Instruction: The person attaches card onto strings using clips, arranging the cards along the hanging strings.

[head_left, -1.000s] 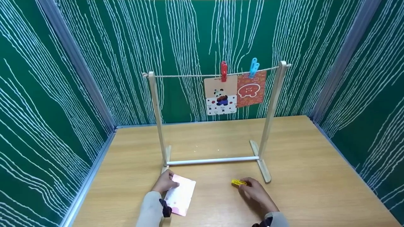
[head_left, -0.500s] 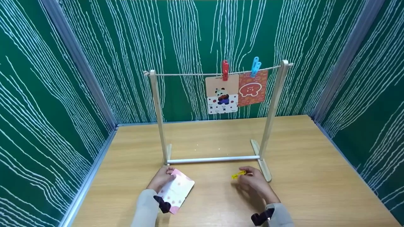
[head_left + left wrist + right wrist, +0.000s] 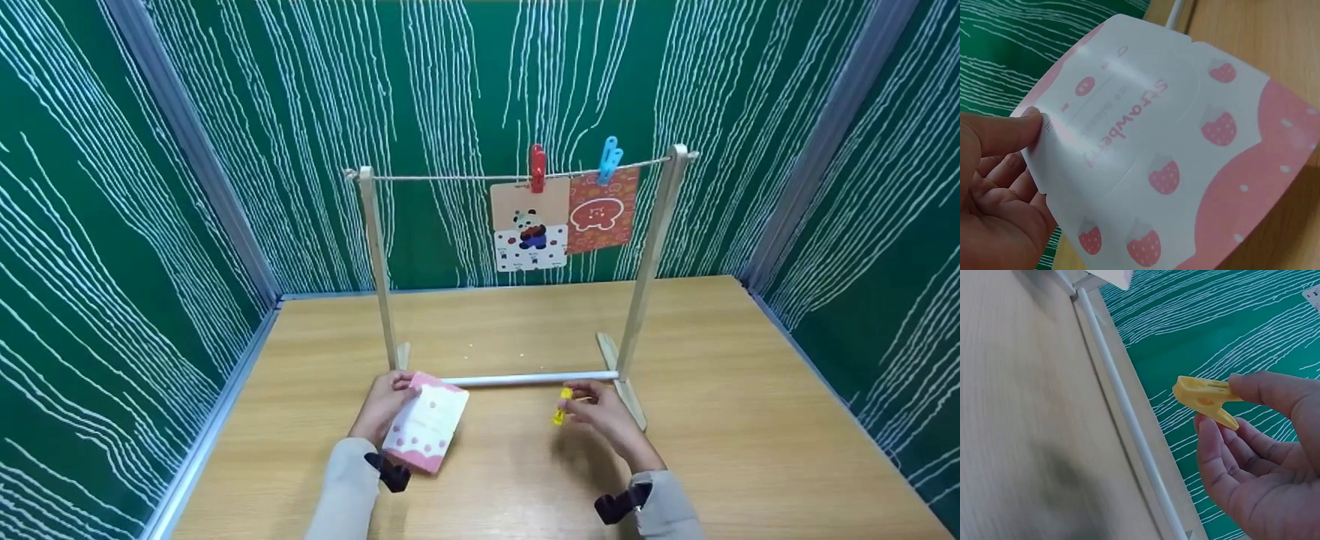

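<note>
My left hand (image 3: 384, 405) pinches a pink-and-white strawberry card (image 3: 429, 426) by its left edge, raised above the table. In the left wrist view the thumb lies on the printed face of the card (image 3: 1179, 146), and the other fingers are behind it. A yellow clothespin (image 3: 1204, 398) is held between the thumb and fingers of my right hand (image 3: 604, 416), over the table right of the card. On the rack's string (image 3: 442, 178), a red clothespin (image 3: 538, 169) holds a panda card (image 3: 531, 225) and a blue clothespin (image 3: 610, 161) holds a red-orange card (image 3: 602, 214).
The wooden rack has a left post (image 3: 379, 277), a right post (image 3: 651, 270) and a white lower bar (image 3: 532, 378) just beyond my hands. Green walls (image 3: 442, 82) with white lines surround the wooden table (image 3: 750, 420).
The left hand has lifted the strawberry card and moved it toward the rack. My right hand has moved slightly away from me, turning the yellow clothespin more upright.
</note>
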Motion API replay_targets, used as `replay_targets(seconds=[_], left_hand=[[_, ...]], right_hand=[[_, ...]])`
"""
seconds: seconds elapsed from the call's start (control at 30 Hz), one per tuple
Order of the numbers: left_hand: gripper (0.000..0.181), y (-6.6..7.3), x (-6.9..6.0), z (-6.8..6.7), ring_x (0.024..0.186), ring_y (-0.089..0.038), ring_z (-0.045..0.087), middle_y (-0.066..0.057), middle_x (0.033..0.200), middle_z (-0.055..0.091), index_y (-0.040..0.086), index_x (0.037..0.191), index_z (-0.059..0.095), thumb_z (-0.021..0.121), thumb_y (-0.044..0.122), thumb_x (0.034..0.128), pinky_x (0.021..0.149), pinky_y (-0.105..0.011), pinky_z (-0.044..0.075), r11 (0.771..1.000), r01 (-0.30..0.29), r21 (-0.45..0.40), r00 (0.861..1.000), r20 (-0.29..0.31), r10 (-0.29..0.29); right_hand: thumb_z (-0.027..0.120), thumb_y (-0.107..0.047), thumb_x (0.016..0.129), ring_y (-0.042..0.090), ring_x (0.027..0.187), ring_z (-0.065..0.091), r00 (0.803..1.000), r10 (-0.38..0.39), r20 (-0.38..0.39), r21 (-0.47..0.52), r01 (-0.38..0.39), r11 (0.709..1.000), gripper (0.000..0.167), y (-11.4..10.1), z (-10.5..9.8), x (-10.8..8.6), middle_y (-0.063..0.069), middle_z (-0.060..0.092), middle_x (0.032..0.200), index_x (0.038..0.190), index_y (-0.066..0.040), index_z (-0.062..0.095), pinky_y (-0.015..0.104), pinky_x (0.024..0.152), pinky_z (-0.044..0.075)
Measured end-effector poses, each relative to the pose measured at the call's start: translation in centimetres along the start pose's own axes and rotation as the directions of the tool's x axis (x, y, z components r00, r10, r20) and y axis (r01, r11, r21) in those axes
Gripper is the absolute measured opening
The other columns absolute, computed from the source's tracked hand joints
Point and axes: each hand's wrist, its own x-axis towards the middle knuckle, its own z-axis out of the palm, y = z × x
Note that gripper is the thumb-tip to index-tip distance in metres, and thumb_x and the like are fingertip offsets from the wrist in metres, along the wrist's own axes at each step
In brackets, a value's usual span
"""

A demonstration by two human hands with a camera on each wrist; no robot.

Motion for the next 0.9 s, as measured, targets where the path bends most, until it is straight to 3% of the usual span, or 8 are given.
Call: replay_targets(seconds=[0.2, 0.33, 0.5, 0.9], left_hand=[[0.024, 2.0, 0.3, 0.0, 0.102, -0.025, 0.062, -0.020, 0.111, 0.067, -0.006, 0.113, 0.062, 0.061, 0.000, 0.0899, 0.092, -0.035, 0.049, 0.998, -0.065, 0.015, 0.990, -0.121, 0.067], [0.024, 3.4, 0.1, 0.0, 0.097, -0.020, 0.064, -0.018, 0.108, 0.069, -0.005, 0.113, 0.063, 0.062, 0.003, 0.0902, 0.087, -0.029, 0.050, 0.992, -0.116, -0.056, 0.979, -0.177, 0.105], [0.022, 5.0, -0.1, 0.1, 0.090, -0.013, 0.062, -0.016, 0.106, 0.070, -0.002, 0.112, 0.063, 0.062, 0.006, 0.0916, 0.079, -0.022, 0.050, 0.979, -0.145, -0.141, 0.967, -0.231, 0.109], [0.026, 8.8, 0.3, 0.4, 0.106, -0.024, 0.061, -0.019, 0.117, 0.066, 0.001, 0.117, 0.061, 0.061, 0.011, 0.0933, 0.096, -0.035, 0.049, 0.972, -0.152, -0.181, 0.950, -0.298, 0.093]], right_hand=[[0.067, -0.008, 0.087, 0.013, 0.086, 0.058, 0.999, -0.050, 0.007, -0.061, 0.050, 0.997, 0.045, -1.0, -0.2, 0.7, 0.012, 0.059, 0.103, 0.125, 0.010, 0.054, 0.026, 0.076, 0.054], [0.068, -0.010, 0.087, 0.013, 0.088, 0.060, 0.997, -0.073, 0.023, -0.061, 0.074, 0.995, 0.046, -1.9, -0.4, 1.0, 0.015, 0.061, 0.106, 0.127, 0.008, 0.054, 0.025, 0.076, 0.054], [0.068, -0.012, 0.088, 0.016, 0.091, 0.061, 0.994, -0.089, 0.066, -0.067, 0.093, 0.993, 0.047, -3.3, -0.4, 1.5, 0.018, 0.061, 0.112, 0.129, 0.005, 0.054, 0.029, 0.081, 0.055], [0.070, -0.027, 0.088, 0.025, 0.110, 0.057, 0.987, -0.145, 0.065, -0.194, 0.155, 0.969, 0.050, -7.0, -0.5, 2.2, 0.016, 0.063, 0.121, 0.130, -0.004, 0.057, 0.037, 0.096, 0.048]])
